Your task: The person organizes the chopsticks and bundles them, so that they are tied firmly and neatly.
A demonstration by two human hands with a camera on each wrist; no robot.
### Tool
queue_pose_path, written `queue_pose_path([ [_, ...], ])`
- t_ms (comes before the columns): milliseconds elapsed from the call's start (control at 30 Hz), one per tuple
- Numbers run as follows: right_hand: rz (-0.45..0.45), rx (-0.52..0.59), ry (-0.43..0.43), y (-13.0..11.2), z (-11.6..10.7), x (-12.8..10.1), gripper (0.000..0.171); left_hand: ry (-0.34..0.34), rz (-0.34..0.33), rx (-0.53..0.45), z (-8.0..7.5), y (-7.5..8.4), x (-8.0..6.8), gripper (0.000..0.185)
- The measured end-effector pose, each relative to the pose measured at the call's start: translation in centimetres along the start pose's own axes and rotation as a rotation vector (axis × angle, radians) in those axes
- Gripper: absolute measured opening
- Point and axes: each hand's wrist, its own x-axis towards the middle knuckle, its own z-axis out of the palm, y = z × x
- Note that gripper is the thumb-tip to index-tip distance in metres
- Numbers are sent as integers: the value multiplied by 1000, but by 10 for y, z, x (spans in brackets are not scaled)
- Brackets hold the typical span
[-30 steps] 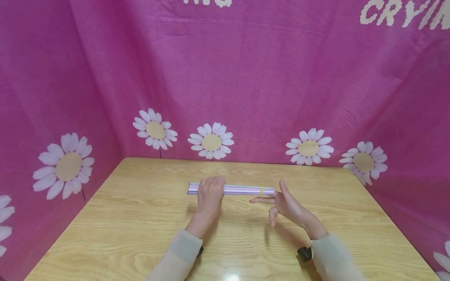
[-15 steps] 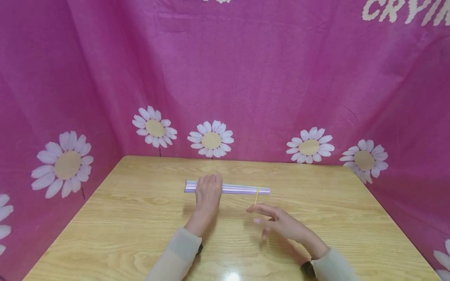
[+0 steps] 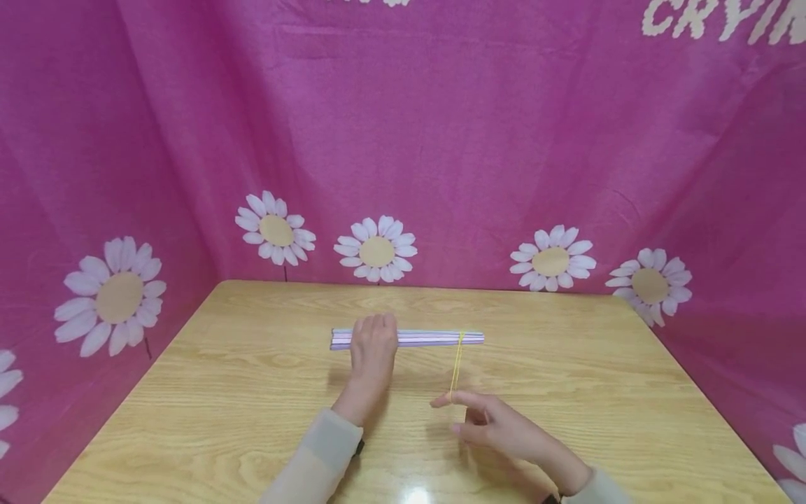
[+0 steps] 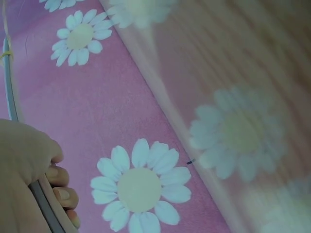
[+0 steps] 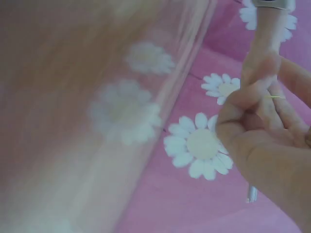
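My left hand [image 3: 373, 350] grips a bundle of long, thin lavender sticks [image 3: 431, 339] near its left half, palm down, over the table. In the left wrist view the fingers [image 4: 59, 175] curl around the sticks [image 4: 46, 206]. A yellow rubber band [image 3: 457, 367] circles the bundle near its right end. It stretches toward me in a narrow loop. My right hand [image 3: 500, 423] holds that loop hooked over its extended index finger, with the thumb below. The band [image 5: 275, 97] crosses a finger in the right wrist view, where the hand hides most of the bundle.
The wooden table [image 3: 239, 392] runs back to a pink cloth [image 3: 453, 154] printed with white daisies. The cloth hangs along the far edge and both sides. Pale sleeves [image 3: 317, 448] cover both forearms.
My right hand has come down from the bundle's right end toward me, pulling the rubber band out into a longer loop. The left hand stays nearly still with the sticks.
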Motion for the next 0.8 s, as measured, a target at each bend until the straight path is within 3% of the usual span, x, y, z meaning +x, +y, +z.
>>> queue_pose_path([
  [200,-289,-635,198,-2,-1,1,63,-51,7,29,0,3,-1,27],
  [333,-440,-1019,381,3,-6,4,48,-53,-3,11,1,4,-2,24],
  [433,-486,-1254,518,9,-9,9,44,-50,-5,-9,2,5,-3,23],
  [500,-458,-1385,621,12,-8,13,48,-64,-10,-18,1,5,-3,24],
  [600,-343,-1497,784,12,-4,18,60,-84,-15,-30,1,6,-3,23],
  [700,-191,-1517,917,10,3,23,77,-58,-27,-18,2,7,-2,21],
  [800,-105,-1523,977,6,9,26,86,-38,-43,19,3,8,-1,20],
])
